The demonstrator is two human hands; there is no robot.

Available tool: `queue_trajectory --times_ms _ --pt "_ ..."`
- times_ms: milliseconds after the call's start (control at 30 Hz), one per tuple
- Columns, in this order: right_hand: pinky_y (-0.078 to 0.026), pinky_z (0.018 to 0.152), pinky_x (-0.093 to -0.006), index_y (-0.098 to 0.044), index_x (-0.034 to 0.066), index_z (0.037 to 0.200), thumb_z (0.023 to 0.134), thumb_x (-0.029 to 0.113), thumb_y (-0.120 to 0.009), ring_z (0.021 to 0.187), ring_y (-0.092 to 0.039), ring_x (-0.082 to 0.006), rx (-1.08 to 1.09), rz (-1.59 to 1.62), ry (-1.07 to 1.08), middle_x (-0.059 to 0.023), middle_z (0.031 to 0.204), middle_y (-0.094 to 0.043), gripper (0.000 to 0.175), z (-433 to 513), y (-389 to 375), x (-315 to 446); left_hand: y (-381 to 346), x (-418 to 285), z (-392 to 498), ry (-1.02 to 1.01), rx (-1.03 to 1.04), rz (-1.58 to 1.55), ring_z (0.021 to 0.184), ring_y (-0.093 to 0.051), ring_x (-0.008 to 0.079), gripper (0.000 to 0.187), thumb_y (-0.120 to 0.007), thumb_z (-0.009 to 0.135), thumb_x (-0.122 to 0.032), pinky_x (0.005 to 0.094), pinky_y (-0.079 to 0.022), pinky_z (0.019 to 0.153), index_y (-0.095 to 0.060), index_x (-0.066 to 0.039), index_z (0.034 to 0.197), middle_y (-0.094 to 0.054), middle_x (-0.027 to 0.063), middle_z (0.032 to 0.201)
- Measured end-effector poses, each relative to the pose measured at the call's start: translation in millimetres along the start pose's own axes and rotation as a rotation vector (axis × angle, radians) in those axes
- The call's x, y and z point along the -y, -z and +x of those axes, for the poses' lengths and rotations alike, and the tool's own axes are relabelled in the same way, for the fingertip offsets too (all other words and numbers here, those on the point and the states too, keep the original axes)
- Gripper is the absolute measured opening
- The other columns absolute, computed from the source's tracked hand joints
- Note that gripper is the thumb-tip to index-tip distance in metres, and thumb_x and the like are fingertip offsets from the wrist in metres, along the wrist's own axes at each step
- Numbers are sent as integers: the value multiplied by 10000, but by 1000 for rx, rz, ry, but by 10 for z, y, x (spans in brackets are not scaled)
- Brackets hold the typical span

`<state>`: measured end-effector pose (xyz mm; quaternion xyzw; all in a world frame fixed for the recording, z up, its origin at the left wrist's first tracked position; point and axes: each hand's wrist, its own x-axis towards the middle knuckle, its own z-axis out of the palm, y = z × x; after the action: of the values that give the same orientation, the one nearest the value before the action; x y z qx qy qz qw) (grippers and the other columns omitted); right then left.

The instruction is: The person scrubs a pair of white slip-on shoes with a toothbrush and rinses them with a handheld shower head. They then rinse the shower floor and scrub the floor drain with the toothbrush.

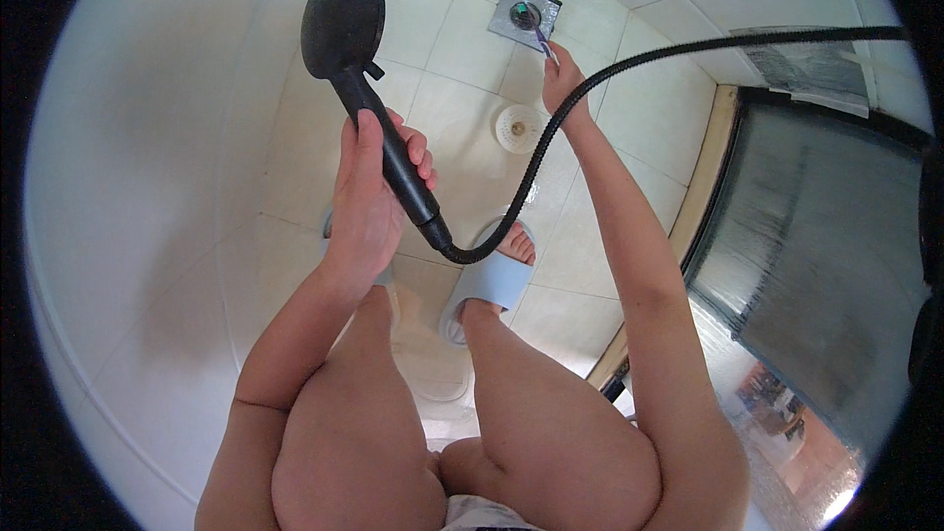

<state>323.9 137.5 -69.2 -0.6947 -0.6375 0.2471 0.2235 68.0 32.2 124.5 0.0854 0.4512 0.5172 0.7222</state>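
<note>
My left hand (376, 192) is closed around the handle of a black handheld shower head (344, 26), raised above the tiled floor at the left. A black hose (542, 144) runs from the handle's lower end in a curve to the right edge, passing in front of my right wrist. My right hand (562, 81) grips a purple and white toothbrush (543, 43); its far end reaches into the round opening of a square metal floor drain (525, 15). Something green shows in that opening. A round white perforated strainer (521, 128) lies on the floor beside my right hand.
Light blue slippers (488, 282) are on my feet on the pale floor tiles (472, 118). White wall tiles (147, 125) rise at the left. On the right stand a beige sill (704, 169) and a dark-framed glass door panel (826, 236).
</note>
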Motion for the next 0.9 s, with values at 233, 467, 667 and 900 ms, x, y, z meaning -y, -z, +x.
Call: queue_trajectory --times_ms 233,467,667,900 --pt "-378 454 -241 -478 13 1215 926 212 -429 525 -451 -90 185 582 -559 -23 667 -496 354 -218 134 142 45 46 32 -5 -6 -16 671 -433 125 337 -354 960 -446 272 -388 638 -402 -113 981 -427 21 748" --pt "-457 637 -319 -513 30 1207 931 215 -427 658 -557 -178 64 345 -361 -84 724 -558 343 -509 136 38 80 39 29 -104 -47 20 657 -421 103 352 -368 952 -458 260 -383 617 -397 -112 1008 -422 12 740" --pt "-454 674 -299 -493 36 1235 941 156 -436 711 -547 -196 -42 4 -10 -97 800 -581 323 -639 206 74 135 -26 37 -170 -78 18 606 -428 111 311 -361 966 -415 257 -385 562 -367 -109 1016 -429 28 709" --pt "-455 731 -425 -462 133 1267 900 113 -465 808 -573 -359 -172 -25 96 -200 899 -575 368 -722 284 245 218 -350 53 -332 -138 117 584 -416 102 376 -396 946 -453 248 -372 532 -386 -84 1018 -418 26 693"
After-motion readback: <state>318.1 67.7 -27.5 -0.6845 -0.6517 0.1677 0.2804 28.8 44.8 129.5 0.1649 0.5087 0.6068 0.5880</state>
